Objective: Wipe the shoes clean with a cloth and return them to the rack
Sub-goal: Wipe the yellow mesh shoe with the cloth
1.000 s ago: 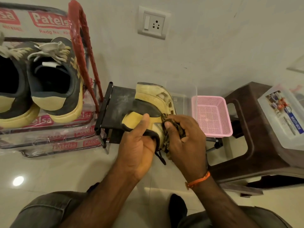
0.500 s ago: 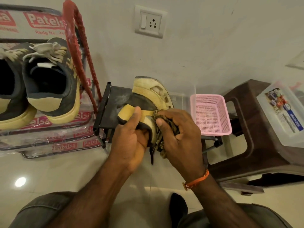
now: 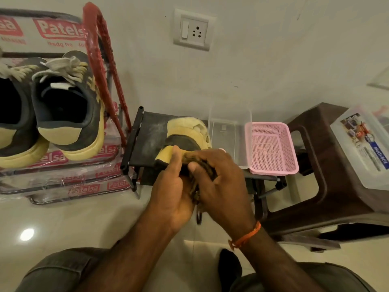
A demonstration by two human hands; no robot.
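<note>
Yellow/dk grey shoe, brown cloth, pink mesh basket, red-white rack wrap

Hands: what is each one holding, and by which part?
The left hand grips the shoe at its heel end. The right hand holds the bunched cloth against that heel.
</note>
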